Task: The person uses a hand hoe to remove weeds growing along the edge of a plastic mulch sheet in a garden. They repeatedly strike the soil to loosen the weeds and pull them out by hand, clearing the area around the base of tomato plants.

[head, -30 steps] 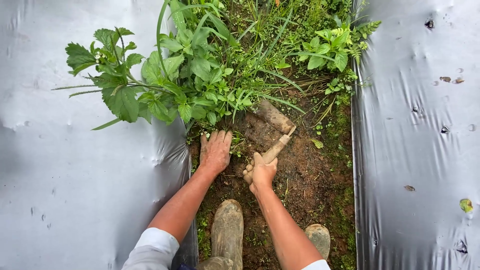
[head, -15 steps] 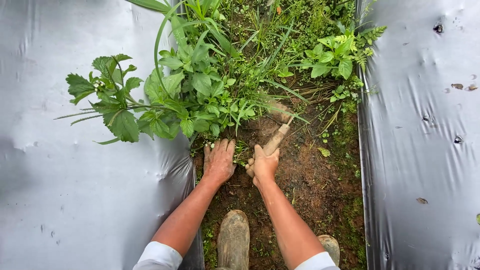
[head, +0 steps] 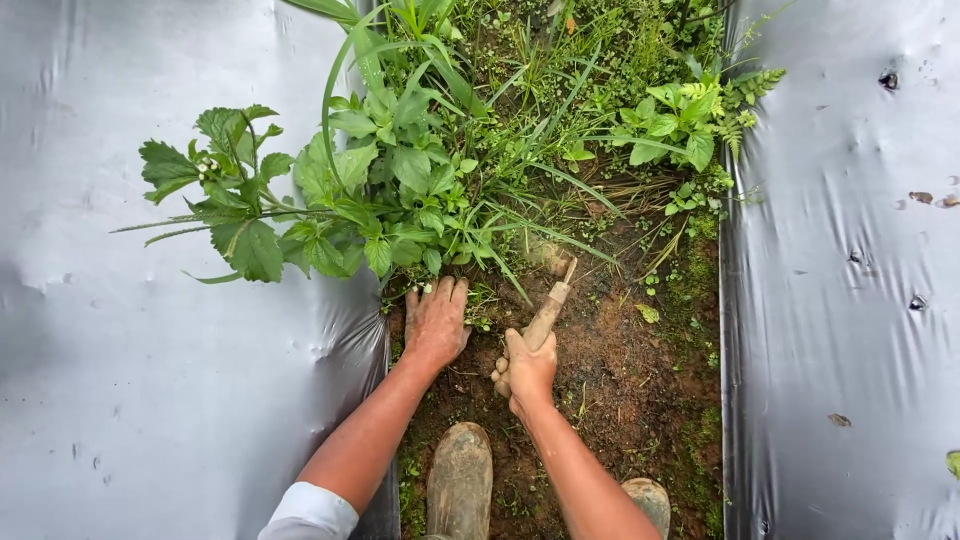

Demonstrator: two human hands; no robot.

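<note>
Between silver mulch sheets (head: 150,400), right hand (head: 525,368) grips a hand hoe (head: 548,312), left hand (head: 436,322) lies open, flat on soil by weeds (head: 400,190); weeding appears underway.

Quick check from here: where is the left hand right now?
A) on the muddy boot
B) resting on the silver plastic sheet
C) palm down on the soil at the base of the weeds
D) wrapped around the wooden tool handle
C: the left hand lies flat, fingers spread, on the soil strip just below the leafy weeds, while the right hand is the one gripping the wooden tool handle.
</note>
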